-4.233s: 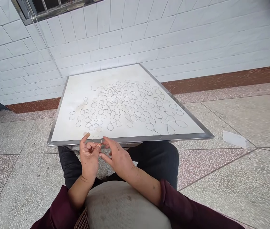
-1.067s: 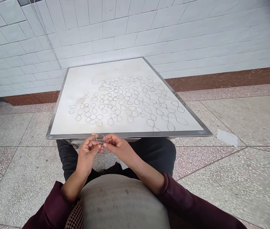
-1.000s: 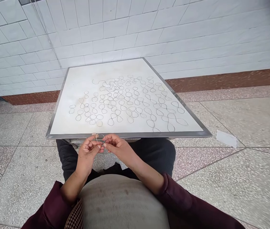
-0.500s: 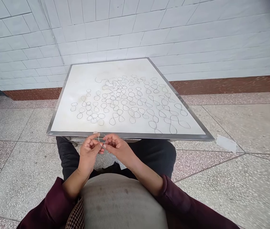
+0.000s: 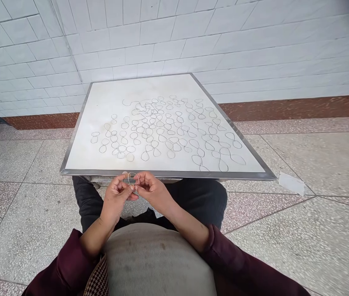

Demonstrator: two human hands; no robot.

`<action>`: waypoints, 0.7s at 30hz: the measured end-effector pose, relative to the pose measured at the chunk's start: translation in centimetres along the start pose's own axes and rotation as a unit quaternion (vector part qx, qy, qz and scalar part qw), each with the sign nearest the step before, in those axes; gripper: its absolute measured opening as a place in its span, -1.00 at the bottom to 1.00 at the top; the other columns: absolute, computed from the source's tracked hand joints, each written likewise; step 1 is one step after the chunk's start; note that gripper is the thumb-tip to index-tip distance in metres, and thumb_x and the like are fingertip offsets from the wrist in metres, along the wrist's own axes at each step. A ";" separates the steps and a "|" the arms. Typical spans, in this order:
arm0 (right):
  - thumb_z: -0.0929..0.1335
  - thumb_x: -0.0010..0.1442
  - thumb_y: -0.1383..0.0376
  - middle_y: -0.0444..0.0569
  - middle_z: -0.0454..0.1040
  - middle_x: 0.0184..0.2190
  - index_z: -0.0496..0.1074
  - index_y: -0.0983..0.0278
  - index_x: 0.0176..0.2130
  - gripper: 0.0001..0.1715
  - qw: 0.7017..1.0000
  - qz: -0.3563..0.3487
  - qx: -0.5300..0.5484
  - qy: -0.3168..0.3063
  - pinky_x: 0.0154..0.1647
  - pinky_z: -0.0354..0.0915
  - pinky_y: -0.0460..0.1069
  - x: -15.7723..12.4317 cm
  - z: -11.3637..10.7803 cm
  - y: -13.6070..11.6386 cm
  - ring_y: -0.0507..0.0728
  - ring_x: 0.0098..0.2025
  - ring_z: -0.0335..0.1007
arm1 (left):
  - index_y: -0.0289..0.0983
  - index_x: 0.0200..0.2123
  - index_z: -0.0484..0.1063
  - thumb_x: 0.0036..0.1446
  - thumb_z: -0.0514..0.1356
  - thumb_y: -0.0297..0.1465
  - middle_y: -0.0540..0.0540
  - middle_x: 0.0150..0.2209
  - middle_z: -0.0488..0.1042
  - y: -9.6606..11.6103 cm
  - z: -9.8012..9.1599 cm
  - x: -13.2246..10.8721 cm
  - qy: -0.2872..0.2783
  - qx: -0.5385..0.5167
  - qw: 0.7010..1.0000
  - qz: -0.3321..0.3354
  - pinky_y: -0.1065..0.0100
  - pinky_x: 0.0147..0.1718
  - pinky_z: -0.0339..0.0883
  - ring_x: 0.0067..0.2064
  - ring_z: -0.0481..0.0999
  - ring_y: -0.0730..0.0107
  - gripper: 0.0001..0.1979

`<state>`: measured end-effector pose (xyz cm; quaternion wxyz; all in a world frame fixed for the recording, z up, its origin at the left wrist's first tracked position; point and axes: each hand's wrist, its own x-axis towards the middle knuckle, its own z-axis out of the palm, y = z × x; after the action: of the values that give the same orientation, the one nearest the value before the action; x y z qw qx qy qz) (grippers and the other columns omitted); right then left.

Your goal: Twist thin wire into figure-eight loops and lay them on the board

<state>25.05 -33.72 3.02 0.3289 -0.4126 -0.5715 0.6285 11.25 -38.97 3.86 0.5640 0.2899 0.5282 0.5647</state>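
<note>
Between my two hands, just off the near edge of the table, is a thin wire loop [image 5: 133, 173], roughly round. My left hand [image 5: 118, 195] pinches it at the lower left with thumb and fingers. At its lower right my right hand [image 5: 150, 190] grips it, the thumb tip close beside the left thumb. The fingers partly cover the wire, and I cannot tell how its ends lie. Beyond the hands, many wire figure-eights [image 5: 156, 151] lie spread over the white tabletop [image 5: 109, 96], some of them overlapping.
The table has a metal rim [image 5: 174, 174] and stands near a white tiled wall [image 5: 168, 33]. My dark-trousered legs [image 5: 202, 201] reach under its near edge. A white piece [image 5: 291, 183] lies on the speckled floor [image 5: 285, 238] at the right.
Both hands stay in nearly the same place, with the loop between them. The fingers have shifted only slightly on the wire.
</note>
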 end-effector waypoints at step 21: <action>0.33 0.09 0.27 -0.13 0.40 -0.37 0.35 0.20 -0.26 -0.86 0.999 -0.005 -0.039 0.032 -0.33 0.32 -0.01 0.0 -0.2 -0.2 0.07 -0.35 0.35 | -0.17 0.21 0.25 0.11 0.31 -0.42 0.06 -0.37 0.49 -0.3 0.0 -0.4 -0.060 0.059 0.993 0.077 0.28 -0.19 0.47 -0.35 0.60 0.41 -0.40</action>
<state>25.23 -33.57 3.22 0.3341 -0.4423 -0.5865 0.5905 11.45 -39.44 3.70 0.5310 0.3959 0.5021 0.5560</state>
